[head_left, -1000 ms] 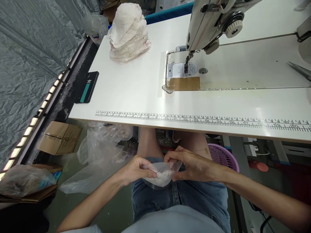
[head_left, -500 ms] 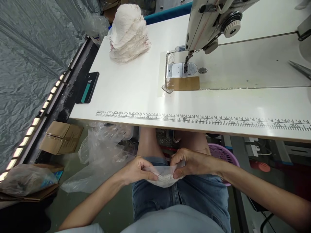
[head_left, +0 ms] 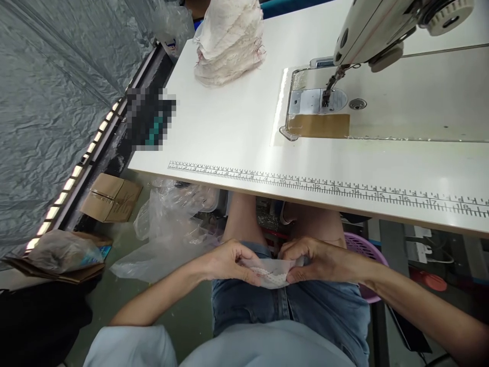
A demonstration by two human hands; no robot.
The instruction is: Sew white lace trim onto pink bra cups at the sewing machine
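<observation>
Above my lap, a small piece of thin white fabric (head_left: 272, 272) with a gathered, lacy-looking band is stretched between both hands. My left hand (head_left: 234, 262) pinches its left end between thumb and fingers. At the other end, my right hand (head_left: 305, 261) grips it the same way, thumb on the near side. The fabric sags slightly in the middle and is partly see-through. Both hands are in front of the table's near edge, below its top. What exactly the fabric piece is cannot be made out.
A sewing machine (head_left: 367, 38) stands on the white table (head_left: 229, 127), which has a printed ruler (head_left: 317, 184) along its front. A stack of white cloth (head_left: 229, 43) sits at back left. Below are plastic bags (head_left: 164, 234), a cardboard box (head_left: 110, 198) and a purple basket (head_left: 364, 247).
The view has shifted, so the table and machine appear further right. Both hands still hold the white fabric, which now looks slightly flatter and turned.
</observation>
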